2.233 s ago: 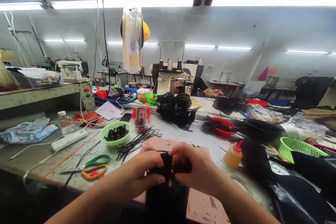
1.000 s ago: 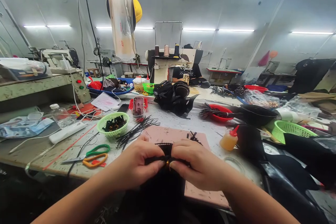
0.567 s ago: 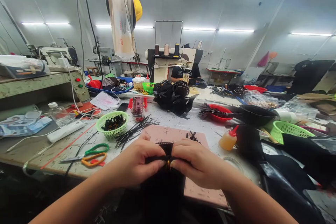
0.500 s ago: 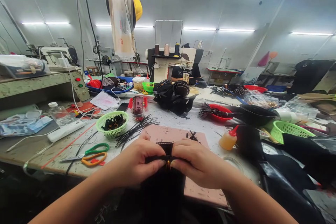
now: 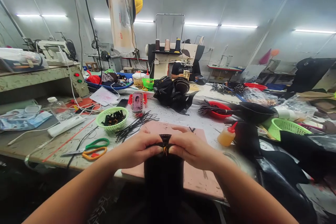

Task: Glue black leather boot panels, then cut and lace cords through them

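Between my hands is a black piece (image 5: 163, 175) of what looks like fabric or leather, hanging down over the table's front edge. My left hand (image 5: 140, 147) pinches its upper edge on the left side. On the right side, my right hand (image 5: 186, 146) grips the same edge with thumb and fingers. A small gold-coloured part (image 5: 165, 151) shows between the two thumbs. Behind and under the hands lies a pink board (image 5: 199, 178). Whatever lies beneath the fingers is hidden.
Left are green-and-orange scissors (image 5: 96, 148), a green basket (image 5: 112, 129) of black pieces and black strips (image 5: 136, 125). Right stand a glue bottle (image 5: 226, 136) and a red bowl (image 5: 219, 113). Farther back, a person (image 5: 181, 70) sits at a sewing machine.
Both hands have moved slightly up and left with the black piece, and more of it shows below them. The view has shifted a little. Both hands still grip the edge.
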Demonstrator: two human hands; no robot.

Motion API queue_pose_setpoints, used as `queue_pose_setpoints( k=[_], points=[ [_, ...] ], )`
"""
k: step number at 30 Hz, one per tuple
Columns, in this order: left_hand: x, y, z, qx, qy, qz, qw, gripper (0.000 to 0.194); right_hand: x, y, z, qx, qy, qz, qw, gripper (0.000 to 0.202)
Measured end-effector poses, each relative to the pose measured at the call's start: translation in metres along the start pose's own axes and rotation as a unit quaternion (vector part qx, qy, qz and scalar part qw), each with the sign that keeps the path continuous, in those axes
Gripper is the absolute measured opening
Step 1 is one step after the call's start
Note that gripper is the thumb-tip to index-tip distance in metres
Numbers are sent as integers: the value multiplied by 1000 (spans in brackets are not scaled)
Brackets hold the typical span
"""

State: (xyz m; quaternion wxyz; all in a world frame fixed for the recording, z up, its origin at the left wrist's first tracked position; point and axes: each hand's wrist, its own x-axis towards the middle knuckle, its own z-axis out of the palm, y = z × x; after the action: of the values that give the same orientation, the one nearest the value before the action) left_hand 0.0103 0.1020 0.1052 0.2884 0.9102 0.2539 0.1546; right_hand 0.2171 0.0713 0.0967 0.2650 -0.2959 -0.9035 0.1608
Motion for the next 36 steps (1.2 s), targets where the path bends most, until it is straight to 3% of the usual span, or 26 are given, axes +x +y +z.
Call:
queue_pose_setpoints(
  k=[9,17,22,28,32,36],
  points=[
    [7,-14,2,-108,2,-19,994,21,6,15,8,5,30,28,999,42],
    [21,-19,1,-151,55,-28,987,20,18,38,8,138,28,83,987,47],
    [25,-13,-1,-120,20,37,992,22,17,42,14,168,45,111,978,45],
    [32,-7,6,-94,75,-1,993,17,15,40,16,203,49,134,969,40],
    [35,-8,8,-102,86,22,991,32,15,39,17,221,55,110,967,36],
    [36,-9,9,-94,87,49,991,34,13,40,18,224,59,88,969,36]
  ],
)
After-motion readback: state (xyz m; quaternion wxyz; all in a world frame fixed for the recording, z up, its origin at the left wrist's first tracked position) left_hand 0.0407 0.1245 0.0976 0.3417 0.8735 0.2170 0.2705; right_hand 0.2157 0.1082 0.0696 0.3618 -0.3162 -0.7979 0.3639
